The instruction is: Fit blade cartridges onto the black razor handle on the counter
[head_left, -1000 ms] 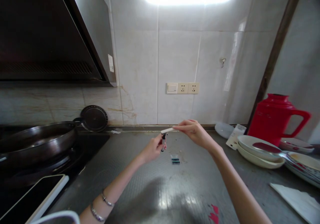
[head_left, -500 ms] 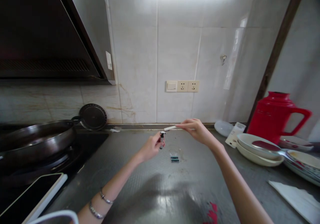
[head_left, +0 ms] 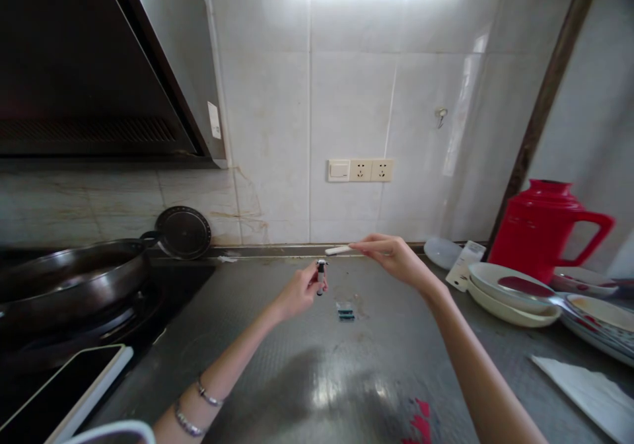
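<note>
My left hand (head_left: pixel 298 293) is closed around a small T-shaped tool (head_left: pixel 321 277), held upright, with a short black and grey handle and a silvery crosspiece on top. From the right, my right hand (head_left: pixel 389 254) pinches a slim white stick (head_left: pixel 339 250) whose darker tip points left. That tip sits just above and to the right of the tool's crosspiece, seemingly apart from it. What the stick is exactly is too small to make out. On the counter below both hands lie two small dark green strips (head_left: pixel 345 314), perhaps in clear wrapping.
A pan (head_left: pixel 74 275) stands on the black stove at left, with a phone (head_left: pixel 67 391) in front. At right are a red thermos jug (head_left: pixel 537 229), stacked plates (head_left: pixel 512 308) and a white paper sheet (head_left: pixel 584 391). Red scraps (head_left: pixel 421 421) mark the metal counter (head_left: pixel 297 378).
My right hand has drawn the white stick slightly right and up, away from the tool's top. My left hand stays nearly still with the T-shaped tool. The view has shifted a little.
</note>
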A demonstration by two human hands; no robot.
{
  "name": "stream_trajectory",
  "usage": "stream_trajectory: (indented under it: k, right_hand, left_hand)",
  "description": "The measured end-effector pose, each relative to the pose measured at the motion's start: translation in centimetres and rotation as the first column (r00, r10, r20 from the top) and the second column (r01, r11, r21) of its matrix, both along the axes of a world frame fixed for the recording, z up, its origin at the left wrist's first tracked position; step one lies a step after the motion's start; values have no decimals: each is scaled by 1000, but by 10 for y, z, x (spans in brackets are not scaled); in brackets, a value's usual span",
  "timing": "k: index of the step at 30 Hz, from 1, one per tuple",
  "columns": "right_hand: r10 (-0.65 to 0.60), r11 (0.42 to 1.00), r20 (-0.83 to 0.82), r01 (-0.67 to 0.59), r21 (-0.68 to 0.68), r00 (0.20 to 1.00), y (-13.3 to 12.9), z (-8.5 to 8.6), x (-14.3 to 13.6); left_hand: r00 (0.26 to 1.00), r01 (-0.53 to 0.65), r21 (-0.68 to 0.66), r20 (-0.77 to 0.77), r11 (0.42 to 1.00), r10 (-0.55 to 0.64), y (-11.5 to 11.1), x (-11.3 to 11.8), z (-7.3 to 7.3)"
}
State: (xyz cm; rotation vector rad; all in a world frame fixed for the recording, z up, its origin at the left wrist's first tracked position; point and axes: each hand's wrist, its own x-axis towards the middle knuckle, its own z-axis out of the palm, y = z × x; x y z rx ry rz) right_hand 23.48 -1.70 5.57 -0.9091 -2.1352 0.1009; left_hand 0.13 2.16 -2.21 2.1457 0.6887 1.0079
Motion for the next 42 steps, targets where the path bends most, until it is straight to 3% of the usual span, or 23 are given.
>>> stream_trajectory:
  k: [4, 11, 18, 25, 32, 36, 42]
  right_hand:
    - [55, 998, -2, -55, -27, 998, -3, 0, -7]
    - [32, 997, -70, -37, -64, 997, 23, -20, 5]
    - [128, 987, -102, -137, -84, 987, 13, -12, -7]
    - [70, 990, -124, -84, -116, 990, 25, -21, 8]
    - [159, 968, -170, -187, -166, 973, 20, -17, 3]
    - [120, 968, -136, -146, -205, 983, 28, -24, 10]
    - [130, 972, -127, -152, -181, 983, 14, -12, 5]
  left_hand:
    - [1000, 14, -24, 3, 1000, -14, -1, 2, -1]
    - [1000, -13, -31, 27, 999, 14, 1, -1, 0]
    - [1000, -1, -15, 20, 1000, 1, 3, 0, -2]
    - [1000, -30, -3, 7, 1000, 30, 3, -3, 1]
    - [1000, -8, 11, -8, 1000, 8, 1, 0, 0]
    - [999, -26, 20, -24, 999, 27, -1, -2, 5]
    - [998, -39, 80, -53, 996, 43, 1, -4, 6]
